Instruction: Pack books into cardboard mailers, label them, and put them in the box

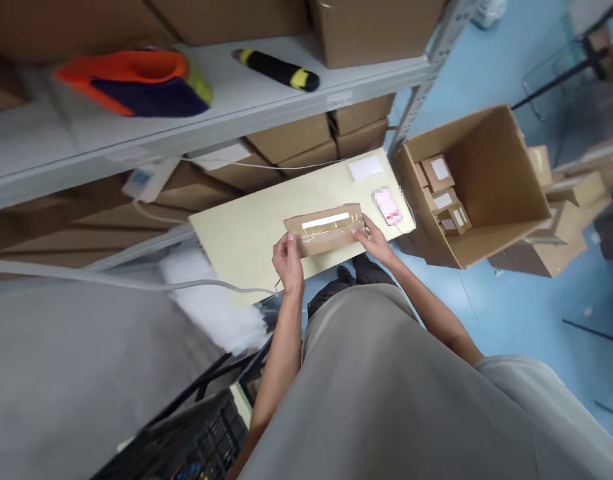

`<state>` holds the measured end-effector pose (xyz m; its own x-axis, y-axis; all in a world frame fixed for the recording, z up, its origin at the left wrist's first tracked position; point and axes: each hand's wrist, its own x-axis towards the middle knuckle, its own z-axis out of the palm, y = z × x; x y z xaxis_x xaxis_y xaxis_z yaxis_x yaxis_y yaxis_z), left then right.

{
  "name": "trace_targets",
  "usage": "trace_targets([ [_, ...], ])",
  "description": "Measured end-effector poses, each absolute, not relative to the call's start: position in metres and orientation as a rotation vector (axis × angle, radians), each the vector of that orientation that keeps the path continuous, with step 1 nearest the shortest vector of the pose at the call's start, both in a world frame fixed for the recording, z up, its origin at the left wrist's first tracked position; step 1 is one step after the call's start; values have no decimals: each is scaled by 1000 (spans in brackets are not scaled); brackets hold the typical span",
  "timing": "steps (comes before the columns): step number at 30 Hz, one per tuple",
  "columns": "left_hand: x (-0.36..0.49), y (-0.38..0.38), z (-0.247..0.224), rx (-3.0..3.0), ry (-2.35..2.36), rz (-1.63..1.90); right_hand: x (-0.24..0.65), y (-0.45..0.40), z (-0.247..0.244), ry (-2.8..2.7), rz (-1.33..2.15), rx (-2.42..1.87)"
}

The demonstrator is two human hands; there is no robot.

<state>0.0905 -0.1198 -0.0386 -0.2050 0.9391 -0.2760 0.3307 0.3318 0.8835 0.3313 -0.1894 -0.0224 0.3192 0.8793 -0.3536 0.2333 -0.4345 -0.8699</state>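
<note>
Between my two hands is a long, flat brown cardboard box point(326, 241), with clear tape and a white label strip across its top. My left hand point(288, 261) grips its left end, the thumb lying on top. At the right end my right hand point(374, 239) holds it, thumb on the upper face and fingers behind the edge. The box is over a narrow pale-yellow table point(246, 233); I cannot tell whether it touches the top. Just right of it on the table lies a pink-and-white item point(387, 206), blurred out. A white paper point(365, 168) sits at the table's far right corner.
To the right stands a large open carton point(496, 227) with several small labelled boxes inside. Above the table runs a grey shelf point(266, 127) bearing a black-and-yellow cutter point(279, 69) and an orange-and-purple item point(141, 83). A white cable point(136, 283) crosses at left near white plastic point(211, 300).
</note>
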Motion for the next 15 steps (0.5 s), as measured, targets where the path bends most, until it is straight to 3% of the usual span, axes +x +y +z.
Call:
trace_targets([
  [10, 199, -201, 5, 1349, 1195, 726, 384, -366, 54, -468, 677, -1947],
  [15, 237, -246, 38, 1484, 990, 552, 421, -410, 62, -333, 495, -2035],
])
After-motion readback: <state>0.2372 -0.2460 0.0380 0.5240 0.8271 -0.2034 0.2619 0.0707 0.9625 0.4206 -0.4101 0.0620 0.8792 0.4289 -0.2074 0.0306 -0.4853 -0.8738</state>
